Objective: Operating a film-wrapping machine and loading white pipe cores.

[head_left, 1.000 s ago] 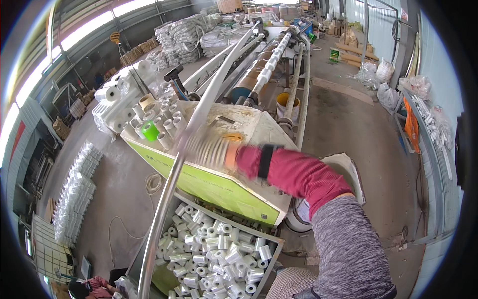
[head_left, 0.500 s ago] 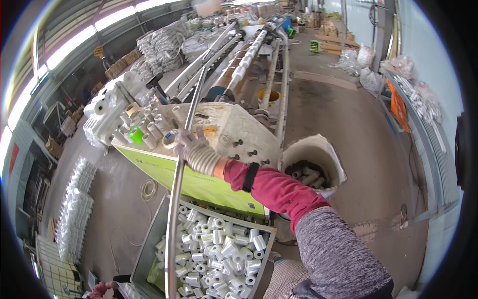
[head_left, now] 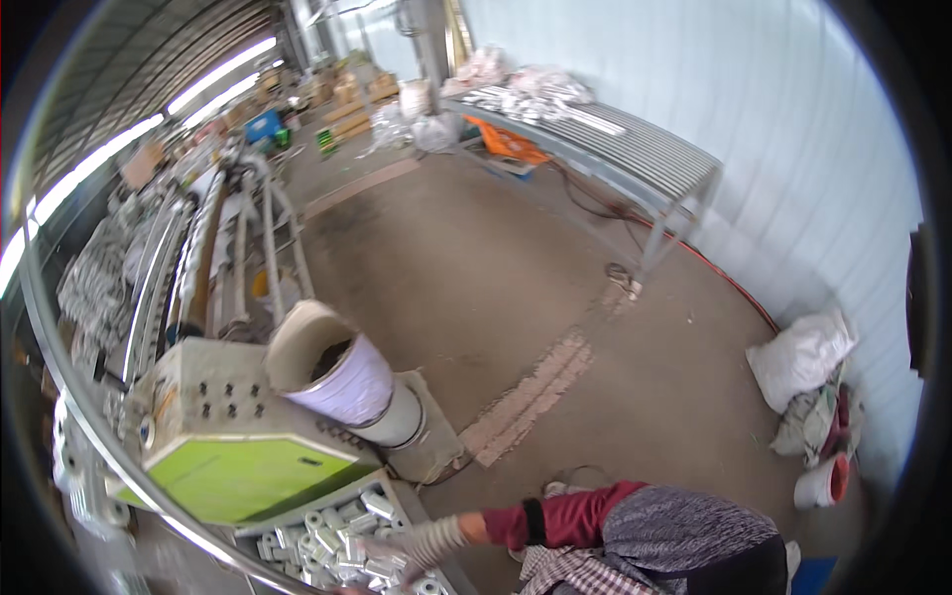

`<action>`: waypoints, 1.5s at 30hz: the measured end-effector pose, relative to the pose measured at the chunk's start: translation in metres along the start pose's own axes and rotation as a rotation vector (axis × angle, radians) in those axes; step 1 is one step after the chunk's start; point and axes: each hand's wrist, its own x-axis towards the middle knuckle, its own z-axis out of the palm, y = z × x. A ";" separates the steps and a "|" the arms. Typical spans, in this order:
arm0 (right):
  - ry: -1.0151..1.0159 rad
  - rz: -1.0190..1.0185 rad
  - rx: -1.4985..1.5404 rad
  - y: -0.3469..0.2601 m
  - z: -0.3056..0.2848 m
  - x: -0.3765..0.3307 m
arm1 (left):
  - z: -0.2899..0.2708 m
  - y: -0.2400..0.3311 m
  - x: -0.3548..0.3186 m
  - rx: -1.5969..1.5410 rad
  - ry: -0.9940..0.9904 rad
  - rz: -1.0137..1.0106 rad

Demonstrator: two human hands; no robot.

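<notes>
My right hand [head_left: 402, 548], in a pale glove with a ribbed cuff, reaches left over a bin [head_left: 433, 531] at the lower edge. Small film-wrapped rolls [head_left: 332, 531] fill the visible part of this bin. The hand is smeared by motion, so its finger closure and any grip are unclear. A long shiny metal rod [head_left: 84, 416], bowed by the lens, runs down the left side to the lower edge near that hand. Whether they touch I cannot make out. My left hand is not in view.
A cream and green machine cabinet [head_left: 233, 476] stands behind the bin, beside a tall white cylindrical container [head_left: 347, 382]. Long rollers [head_left: 203, 253] extend beyond. A slatted metal table [head_left: 635, 134] lines the right wall, with a white sack [head_left: 801, 357] and a bucket [head_left: 818, 486] nearer.
The view has swung right. My right hand has left its place on the rod above the cabinet and is now low over the bin. The rod appears farther left.
</notes>
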 end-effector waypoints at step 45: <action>1.078 2.320 -0.238 -0.355 -0.703 -1.048 | 1.398 -0.477 -0.604 0.166 -1.325 -0.781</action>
